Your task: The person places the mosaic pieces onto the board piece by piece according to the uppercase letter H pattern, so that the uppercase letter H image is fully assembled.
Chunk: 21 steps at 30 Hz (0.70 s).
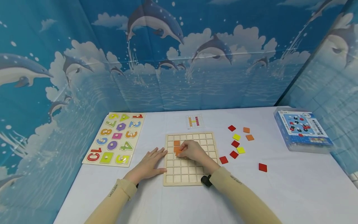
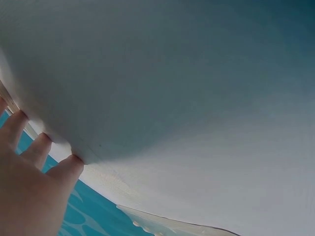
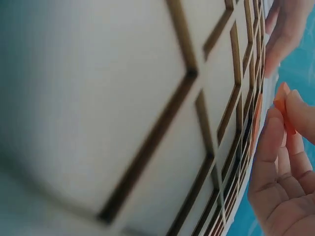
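A wooden grid board (image 1: pixel 185 179) lies flat on the white table. My right hand (image 1: pixel 193 150) is over its left-middle part and pinches an orange square tile (image 3: pixel 280 104) between thumb and fingers. Another orange tile (image 1: pixel 176 143) sits in a cell of the board's left side, with more orange just below it, partly covered by the fingers. At the board's left edge, my left hand (image 1: pixel 148 164) rests on the table with spread fingers, the tips touching or close to the frame.
Behind the board lies a small pattern card (image 1: pixel 195 121). Loose red (image 1: pixel 263 167), yellow (image 1: pixel 240 150) and orange tiles (image 1: pixel 250 137) are scattered to the right. A number puzzle board (image 1: pixel 114 140) stands left; a boxed set (image 1: pixel 303 129) is at the far right.
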Available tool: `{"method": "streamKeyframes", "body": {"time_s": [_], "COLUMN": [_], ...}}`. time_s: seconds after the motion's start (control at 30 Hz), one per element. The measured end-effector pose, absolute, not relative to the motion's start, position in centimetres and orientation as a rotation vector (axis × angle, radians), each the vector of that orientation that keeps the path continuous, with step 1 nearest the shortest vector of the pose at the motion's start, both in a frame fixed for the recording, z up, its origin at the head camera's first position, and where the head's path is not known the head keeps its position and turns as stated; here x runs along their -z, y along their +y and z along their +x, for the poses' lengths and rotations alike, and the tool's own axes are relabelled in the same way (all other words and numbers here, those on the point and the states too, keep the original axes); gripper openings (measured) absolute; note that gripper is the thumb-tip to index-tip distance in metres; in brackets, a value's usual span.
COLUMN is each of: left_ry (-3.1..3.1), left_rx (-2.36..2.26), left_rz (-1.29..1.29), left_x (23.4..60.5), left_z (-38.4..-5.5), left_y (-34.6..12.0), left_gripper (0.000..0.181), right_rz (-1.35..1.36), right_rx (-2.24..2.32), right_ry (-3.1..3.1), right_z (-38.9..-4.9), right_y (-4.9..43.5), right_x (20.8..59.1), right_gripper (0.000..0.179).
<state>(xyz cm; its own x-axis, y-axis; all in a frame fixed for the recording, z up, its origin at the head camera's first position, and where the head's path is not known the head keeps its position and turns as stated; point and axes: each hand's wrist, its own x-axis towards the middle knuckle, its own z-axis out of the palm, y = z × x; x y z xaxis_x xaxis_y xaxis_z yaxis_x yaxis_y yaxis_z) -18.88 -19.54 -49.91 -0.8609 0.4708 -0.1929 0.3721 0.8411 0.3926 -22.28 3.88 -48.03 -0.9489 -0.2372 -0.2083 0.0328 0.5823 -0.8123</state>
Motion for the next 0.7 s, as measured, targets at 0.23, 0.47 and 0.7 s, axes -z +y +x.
{"method": "streamKeyframes", "body": {"time_s": [0.23, 0.47, 0.7], "left_ry": [2.741, 2.742, 2.738], "left_rx": [-0.515, -0.509, -0.517], "left_rz": [0.662, 0.671, 0.657], "left_x": [49.9, 49.9, 49.7], "left_z": [-18.8, -18.9, -18.9], "left_y": [-19.6, -19.5, -19.5], "left_gripper": [0.077, 0.076, 0.076], "right_rz": [-0.221, -0.208, -0.213], "right_rx": [1.193, 1.155, 1.104], "right_ry": [2.556, 2.582, 2.627], "right_z": [-22.3, -22.3, -22.2], "right_y": [2.9, 2.8, 2.5], "right_x": [48.1, 48.1, 48.0], "right_gripper": [0.012, 0.008, 0.008]}}
